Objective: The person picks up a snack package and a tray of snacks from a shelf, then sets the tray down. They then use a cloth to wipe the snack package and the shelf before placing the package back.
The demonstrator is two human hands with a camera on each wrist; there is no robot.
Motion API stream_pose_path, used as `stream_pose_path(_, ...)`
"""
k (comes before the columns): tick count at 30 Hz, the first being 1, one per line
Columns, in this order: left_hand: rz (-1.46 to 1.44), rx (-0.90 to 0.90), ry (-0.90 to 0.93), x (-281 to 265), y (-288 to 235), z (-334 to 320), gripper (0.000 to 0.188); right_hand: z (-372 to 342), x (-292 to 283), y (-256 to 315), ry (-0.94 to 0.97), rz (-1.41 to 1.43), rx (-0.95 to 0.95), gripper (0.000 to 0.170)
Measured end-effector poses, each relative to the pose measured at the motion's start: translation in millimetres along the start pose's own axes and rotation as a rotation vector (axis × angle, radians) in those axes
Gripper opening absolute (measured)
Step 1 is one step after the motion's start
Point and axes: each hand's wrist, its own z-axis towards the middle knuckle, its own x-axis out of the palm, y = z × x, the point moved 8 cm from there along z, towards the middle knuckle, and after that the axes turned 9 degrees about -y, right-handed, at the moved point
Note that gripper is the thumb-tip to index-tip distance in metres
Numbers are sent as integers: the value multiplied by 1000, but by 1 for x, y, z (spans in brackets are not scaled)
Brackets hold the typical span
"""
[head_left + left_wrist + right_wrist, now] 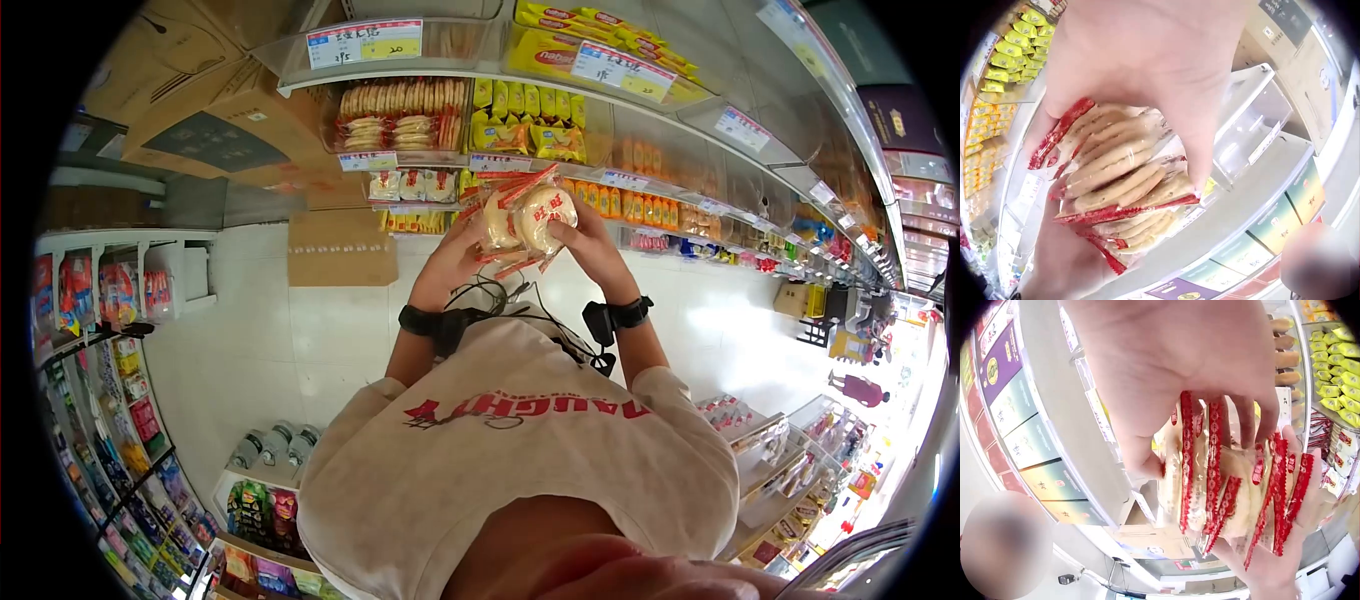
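Note:
Both hands hold a bunch of clear packets of round rice crackers (545,215) with red crimped edges, up in front of the lower shelves. My left hand (449,262) grips the bunch from the left side. On the other side my right hand (597,255) holds it with the thumb over the front packet. The left wrist view shows several cracker packets (1116,172) stacked side by side between thumb and fingers. In the right wrist view, the fingers curl over the packets' red edges (1213,456), and the left hand (1275,569) supports them from below.
A shelf bin of similar crackers (400,100) stands ahead, beside yellow snack packs (530,125) and orange packs (625,205). A cardboard box (343,250) lies on the floor left of the hands. Large water bottles (275,445) stand behind at left.

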Motion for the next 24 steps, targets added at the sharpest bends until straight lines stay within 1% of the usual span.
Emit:
stream_pose_path(2, 44, -7, 3, 16, -3, -5, 76, -7, -2, 9, -66, 23, -77, 63)
stream_pose_path(4, 67, -4, -12, 28, 0, -9, 75, -14, -7, 15, -78, 28, -135, 63)
stream_pose_path(8, 184, 59, 50, 57, 3, -11, 72, -36, -18, 33, -88, -44, -208, 64)
stream_pose_path(9, 219, 82, 4, 61, 7, -12, 68, -40, -24, 31, -90, -58, -223, 63)
stream_pose_path(11, 273, 68, 14, 51, 24, -5, 67, -50, -38, 18, -101, -89, -243, 62)
stream_pose_path(12, 297, 61, 16, 57, 28, -5, 66, -58, -43, 16, -100, -73, -247, 61)
stream_pose_path(15, 339, 147, -51, 73, 37, -17, 63, -77, -51, 15, -62, -18, -246, 57)
stream_pose_path(18, 198, 162, -133, 84, 50, -32, 57, -91, -48, 17, 14, 33, -221, 55)
stream_pose_path(20, 259, 195, -204, 84, 55, -43, 52, -97, -48, 9, 48, 38, -220, 53)
stream_pose_path(21, 288, 210, -243, 82, 57, -50, 50, -98, -48, 0, 66, 40, -190, 54)
stream_pose_path(23, 309, 167, -269, 75, 65, -60, 47, -96, -45, -20, 102, 43, -131, 54)
stream_pose_path(24, 321, 143, -279, 73, 67, -65, 46, -98, -40, -25, 107, 50, -135, 55)
